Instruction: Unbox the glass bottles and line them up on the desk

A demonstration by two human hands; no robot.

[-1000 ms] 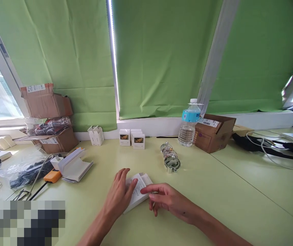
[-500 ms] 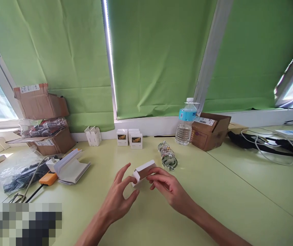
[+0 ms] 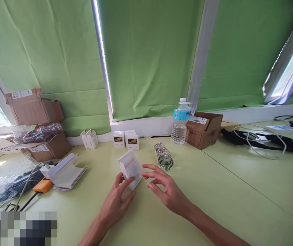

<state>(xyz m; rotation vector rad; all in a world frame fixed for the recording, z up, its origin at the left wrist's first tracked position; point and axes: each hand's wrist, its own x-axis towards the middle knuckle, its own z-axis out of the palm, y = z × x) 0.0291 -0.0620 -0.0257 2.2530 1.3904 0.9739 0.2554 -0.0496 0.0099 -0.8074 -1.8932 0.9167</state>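
Note:
A small white cardboard box [image 3: 130, 169] is held upright above the pale green table [image 3: 213, 191]. My left hand [image 3: 118, 200] grips its lower edge between thumb and fingers. My right hand [image 3: 165, 191] is beside the box on the right, fingers spread, with the fingertips near or just touching its side. The box's top flap stands open toward the far side.
Small white boxes [image 3: 126, 139] stand by the wall, with a folded white carton [image 3: 90, 139] to their left. A roll of clear items [image 3: 163, 157], a water bottle [image 3: 179, 121], brown cardboard boxes [image 3: 204, 130] [image 3: 33, 109], white flat packs [image 3: 64, 169], an orange tool [image 3: 42, 184] and cables [image 3: 261, 143] lie around.
The white box went from lying flat under both hands to lifted and turned upright. My right hand has let go and spread its fingers beside it.

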